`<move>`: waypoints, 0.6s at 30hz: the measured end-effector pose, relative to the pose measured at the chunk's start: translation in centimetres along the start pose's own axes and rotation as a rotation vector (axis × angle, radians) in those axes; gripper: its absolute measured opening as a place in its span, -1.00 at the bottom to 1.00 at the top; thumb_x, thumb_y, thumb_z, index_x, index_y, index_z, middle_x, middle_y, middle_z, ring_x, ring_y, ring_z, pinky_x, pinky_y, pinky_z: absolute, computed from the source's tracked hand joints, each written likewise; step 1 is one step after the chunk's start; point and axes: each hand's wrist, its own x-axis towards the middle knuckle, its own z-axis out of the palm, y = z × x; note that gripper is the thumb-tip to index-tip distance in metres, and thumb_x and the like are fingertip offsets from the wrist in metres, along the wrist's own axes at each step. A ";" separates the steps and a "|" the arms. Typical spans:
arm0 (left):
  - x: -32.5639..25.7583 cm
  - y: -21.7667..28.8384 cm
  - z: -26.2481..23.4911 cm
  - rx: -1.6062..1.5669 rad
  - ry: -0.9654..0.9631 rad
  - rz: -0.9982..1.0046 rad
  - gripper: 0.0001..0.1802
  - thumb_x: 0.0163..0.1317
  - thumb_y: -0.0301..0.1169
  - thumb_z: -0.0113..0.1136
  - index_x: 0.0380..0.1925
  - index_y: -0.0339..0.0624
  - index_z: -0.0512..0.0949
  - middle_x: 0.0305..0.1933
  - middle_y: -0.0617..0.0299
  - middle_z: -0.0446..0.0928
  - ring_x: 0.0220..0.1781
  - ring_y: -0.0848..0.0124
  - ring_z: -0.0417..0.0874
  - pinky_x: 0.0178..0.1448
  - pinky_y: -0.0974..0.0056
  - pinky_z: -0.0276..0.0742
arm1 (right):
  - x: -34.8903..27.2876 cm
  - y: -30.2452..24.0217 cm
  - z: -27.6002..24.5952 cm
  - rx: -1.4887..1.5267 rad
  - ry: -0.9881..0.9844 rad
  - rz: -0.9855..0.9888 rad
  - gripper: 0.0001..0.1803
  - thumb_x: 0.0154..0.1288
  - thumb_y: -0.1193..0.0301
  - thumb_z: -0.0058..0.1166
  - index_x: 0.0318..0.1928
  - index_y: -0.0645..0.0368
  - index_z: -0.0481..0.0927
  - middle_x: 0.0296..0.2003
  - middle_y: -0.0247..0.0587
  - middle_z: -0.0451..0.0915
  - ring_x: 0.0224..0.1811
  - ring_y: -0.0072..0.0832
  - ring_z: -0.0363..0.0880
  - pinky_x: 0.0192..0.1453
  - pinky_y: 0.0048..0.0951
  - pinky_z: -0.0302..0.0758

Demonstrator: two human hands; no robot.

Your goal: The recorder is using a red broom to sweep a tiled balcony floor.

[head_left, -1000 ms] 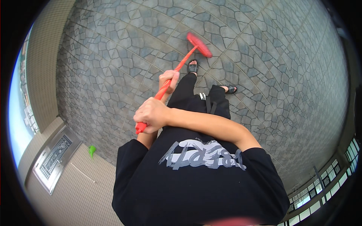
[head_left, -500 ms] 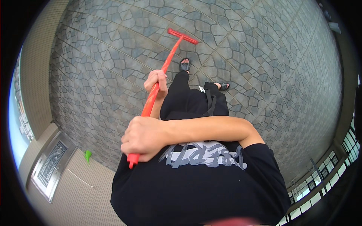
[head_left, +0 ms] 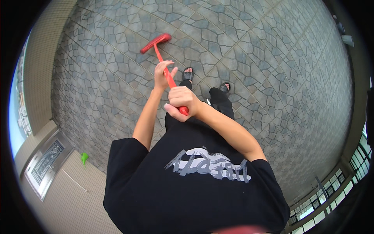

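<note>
A push broom (head_left: 156, 43) with a red head and an orange-red spiral-patterned handle (head_left: 170, 79) reaches out ahead of my feet. My right hand (head_left: 181, 100) is wrapped round the top end of the handle, whose red tip shows below the fingers. Further down, my left hand (head_left: 162, 74) curls more loosely about the handle, thumb on one side and fingers on the other. The head lies ahead and to the left, its bristle side partly turned up. Whether it touches the stone paving (head_left: 233, 50) I cannot tell.
My feet, in black sandals (head_left: 188, 74), stand on the paving. To the left runs a tiled wall (head_left: 43, 70) with a metal-framed door or window (head_left: 44, 165). Near it are a green object (head_left: 84, 158) and a thin pale rod (head_left: 76, 180). Windows (head_left: 323, 195) line the lower right.
The broom head has swung left and turned over somewhat. My right hand, with the handle's end, has moved away from my body and to the right. My left hand's hold has loosened.
</note>
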 end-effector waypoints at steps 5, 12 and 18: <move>-2.9 -0.3 3.8 -0.071 -0.345 0.095 -0.74 0.05 -0.36 0.57 -0.56 -0.17 0.60 -0.28 0.12 0.75 -0.10 0.14 0.76 0.02 0.08 0.58 | -5.0 -1.9 -4.5 0.045 -0.110 0.045 -0.64 0.07 0.55 0.19 -0.73 0.15 0.30 -0.73 -0.21 0.31 -0.66 -0.19 0.34 -0.48 -0.20 0.29; -4.3 10.5 14.9 -0.277 -0.254 0.121 -0.66 0.08 -0.49 0.52 -0.67 -0.17 0.47 -0.46 0.11 0.70 -0.39 0.13 0.72 -0.23 0.13 0.58 | -10.0 -7.9 -13.2 0.056 -0.108 0.056 -0.64 0.08 0.56 0.17 -0.72 0.12 0.28 -0.73 -0.23 0.30 -0.69 -0.19 0.34 -0.52 -0.18 0.25; -7.2 15.5 16.8 -0.121 -0.286 -0.024 -0.63 0.24 -0.57 0.32 -0.71 -0.18 0.41 -0.57 0.11 0.59 -0.54 0.14 0.56 -0.25 0.12 0.47 | -12.0 -13.4 -15.1 0.072 -0.123 0.094 -0.64 0.07 0.48 0.19 -0.73 0.07 0.30 -0.73 -0.25 0.37 -0.65 -0.20 0.43 -0.51 -0.18 0.33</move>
